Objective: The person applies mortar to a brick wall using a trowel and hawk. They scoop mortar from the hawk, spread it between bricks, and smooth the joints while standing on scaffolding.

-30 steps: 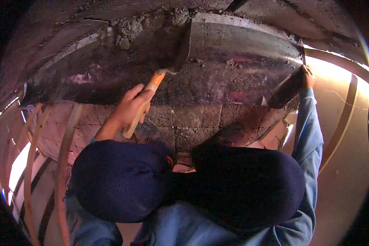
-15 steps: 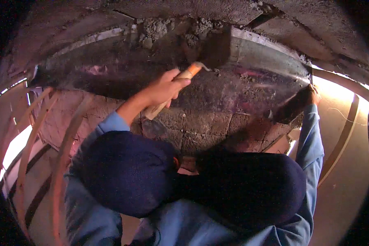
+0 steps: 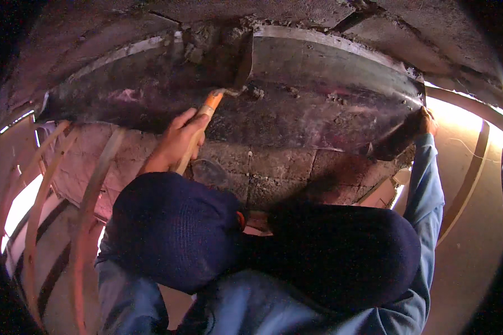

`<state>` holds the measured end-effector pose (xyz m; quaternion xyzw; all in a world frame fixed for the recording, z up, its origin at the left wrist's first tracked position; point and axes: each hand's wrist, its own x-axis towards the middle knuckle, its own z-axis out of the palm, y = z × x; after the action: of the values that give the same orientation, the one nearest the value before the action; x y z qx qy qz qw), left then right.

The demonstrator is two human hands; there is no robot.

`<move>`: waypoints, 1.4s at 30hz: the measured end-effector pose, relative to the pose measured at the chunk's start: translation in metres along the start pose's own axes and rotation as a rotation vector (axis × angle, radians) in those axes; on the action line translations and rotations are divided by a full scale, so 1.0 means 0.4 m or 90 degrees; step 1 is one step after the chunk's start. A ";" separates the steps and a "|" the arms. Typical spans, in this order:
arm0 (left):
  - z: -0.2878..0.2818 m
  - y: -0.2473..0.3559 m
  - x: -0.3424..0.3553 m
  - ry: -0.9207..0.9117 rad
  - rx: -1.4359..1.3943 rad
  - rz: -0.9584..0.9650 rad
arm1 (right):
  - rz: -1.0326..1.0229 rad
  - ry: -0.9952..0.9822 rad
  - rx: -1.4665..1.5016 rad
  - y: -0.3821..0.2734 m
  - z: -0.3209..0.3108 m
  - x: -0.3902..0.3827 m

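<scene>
The left hand (image 3: 176, 137), gripping a trowel (image 3: 213, 100), now sits farther left along the panel (image 3: 324, 120) the right hand (image 3: 427, 121) grasps, seemingly mid-stroke.

The left hand (image 3: 173, 139) is holding a trowel (image 3: 212, 103) in front of the panel (image 3: 307, 117), left of its middle, with the blade lying over the panel's upper part. The right hand (image 3: 427, 121) is touching the panel's right end. Mortar clumps (image 3: 256, 92) are sitting on the panel, just right of the trowel's neck. A block wall (image 3: 279, 168) is showing below the panel, a rough surface (image 3: 279, 12) is running above it, wooden strips (image 3: 95, 184) are standing below its left part, and another strip (image 3: 467, 184) is curving to its right.
</scene>
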<state>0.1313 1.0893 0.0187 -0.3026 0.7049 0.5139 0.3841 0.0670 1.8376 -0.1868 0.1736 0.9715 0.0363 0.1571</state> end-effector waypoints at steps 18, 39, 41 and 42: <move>-0.187 -0.061 0.001 -0.084 0.650 0.199 | -0.012 -0.566 0.719 -0.623 -0.180 -0.688; -0.316 0.081 0.041 -0.088 0.729 0.319 | 0.436 -0.938 1.118 -0.983 -0.099 -0.797; -0.322 0.071 0.065 -0.090 0.731 0.326 | 0.451 -0.952 1.153 -0.981 -0.086 -0.787; -0.326 0.068 0.082 -0.092 0.733 0.330 | 0.448 -0.943 1.153 -0.982 -0.071 -0.787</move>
<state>0.0617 0.9713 0.0274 0.1681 0.8911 0.1480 0.3947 0.2103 1.3593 -0.1168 0.4522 0.2211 -0.7208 0.4766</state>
